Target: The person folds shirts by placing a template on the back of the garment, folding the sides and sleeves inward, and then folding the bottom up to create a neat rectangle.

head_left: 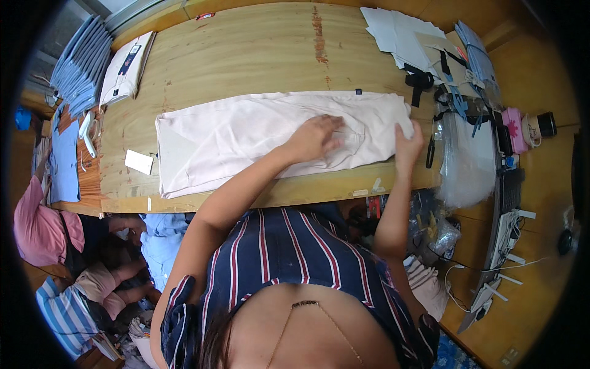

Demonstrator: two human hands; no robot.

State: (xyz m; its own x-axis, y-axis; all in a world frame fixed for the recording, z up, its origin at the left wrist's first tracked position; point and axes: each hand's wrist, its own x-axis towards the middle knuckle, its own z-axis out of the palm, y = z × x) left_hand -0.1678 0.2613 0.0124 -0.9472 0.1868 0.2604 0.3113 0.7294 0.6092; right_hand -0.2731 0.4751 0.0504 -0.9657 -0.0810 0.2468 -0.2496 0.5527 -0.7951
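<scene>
A pale pink garment [258,138] lies folded into a long strip across the middle of the wooden bench [246,55], running left to right. The left hand [314,138] rests flat on the cloth right of its middle, fingers spread and pressing down, holding nothing. The right hand [407,144] is at the garment's right end, palm open with fingers upright against the edge of the fabric, touching it. A small white card [139,162] sits just left of the garment's near left corner. At the far left lie a folded white garment [127,69] and a stack of blue folded cloth [80,64]. Clear plastic bags [467,163] lie to the right of the right hand.
</scene>
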